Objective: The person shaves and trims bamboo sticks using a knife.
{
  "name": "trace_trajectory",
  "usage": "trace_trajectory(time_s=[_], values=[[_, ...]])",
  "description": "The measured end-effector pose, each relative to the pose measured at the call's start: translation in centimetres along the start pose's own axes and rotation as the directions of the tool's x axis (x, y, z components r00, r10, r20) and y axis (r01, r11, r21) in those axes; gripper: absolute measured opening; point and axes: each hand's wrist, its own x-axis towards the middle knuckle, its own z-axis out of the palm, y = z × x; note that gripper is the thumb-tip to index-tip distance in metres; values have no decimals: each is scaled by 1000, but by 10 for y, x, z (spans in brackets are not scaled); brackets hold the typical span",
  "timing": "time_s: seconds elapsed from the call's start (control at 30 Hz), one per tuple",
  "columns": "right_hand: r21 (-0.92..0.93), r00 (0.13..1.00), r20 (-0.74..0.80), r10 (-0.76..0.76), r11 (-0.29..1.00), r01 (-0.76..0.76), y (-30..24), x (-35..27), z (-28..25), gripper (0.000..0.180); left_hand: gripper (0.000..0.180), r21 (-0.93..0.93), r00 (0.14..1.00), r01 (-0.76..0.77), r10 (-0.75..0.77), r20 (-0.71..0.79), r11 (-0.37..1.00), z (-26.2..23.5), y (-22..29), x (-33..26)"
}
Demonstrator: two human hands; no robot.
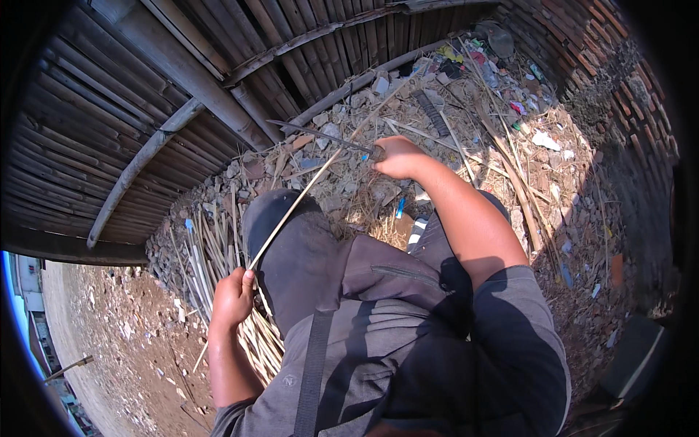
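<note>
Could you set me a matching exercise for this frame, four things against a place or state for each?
1. left hand
2. right hand
3. brick wall
4. pile of strips

A. at the picture's upper right
B. gripping the long blade at its end
C. spread out at the person's left side
D. gripping the long thin stick

Pairs: 1-D, 2-B, 3-A, 4-C
</note>
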Motion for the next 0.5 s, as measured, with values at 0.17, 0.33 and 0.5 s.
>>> trace_trajectory(time_s=[0.17, 0.33, 0.5], values=[[-145, 974, -11, -228, 964, 224, -36, -24, 10, 26, 48, -52, 1000, -3, 3, 10, 999, -4, 3, -5], [-86, 991, 69, -116, 989, 122, 0, 7, 5, 34, 47, -117, 997, -67, 70, 13, 991, 5, 1, 2], [34, 991, -136, 15, 999, -11, 1, 6, 6, 41, 48, -164, 1000, 14, -11, 21, 986, 9, -2, 1]])
